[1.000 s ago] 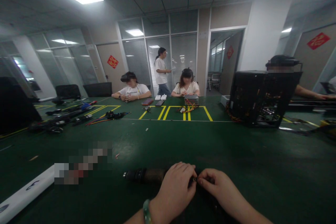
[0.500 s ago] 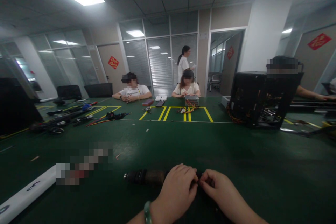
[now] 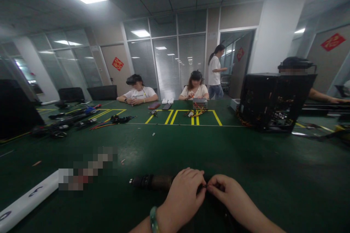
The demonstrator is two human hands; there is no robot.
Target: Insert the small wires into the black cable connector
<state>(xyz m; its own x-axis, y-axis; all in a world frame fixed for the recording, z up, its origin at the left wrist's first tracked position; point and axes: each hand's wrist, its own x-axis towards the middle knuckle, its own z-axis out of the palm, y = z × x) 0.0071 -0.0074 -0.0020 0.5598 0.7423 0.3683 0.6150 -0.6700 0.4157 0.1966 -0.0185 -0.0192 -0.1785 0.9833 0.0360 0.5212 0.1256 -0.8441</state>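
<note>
A dark tool like a power drill point(image 3: 161, 182) lies on the green table in front of me, its ribbed collar and metal tip pointing left. My left hand point(image 3: 187, 193), wearing a green bangle, covers its right part, the fingers curled down and thumb drawn in. Just to the right, my right hand point(image 3: 222, 189) has thumb and fingertips pinched together, almost meeting the left fingertips. Whatever small dark thing sits between the fingertips is too hidden to name. Below the hands, dark parts blend into shadow.
At left lies a long white strip point(image 3: 30, 198) with dark markings, its far end blurred out. A black computer case point(image 3: 273, 103) stands at the right. Cables and black parts point(image 3: 117, 120) lie farther back at left. Several people sit or walk beyond the table.
Both hands stay nearly in place, fingertips shifting slightly. The person walking in the background has moved right toward the doorway.
</note>
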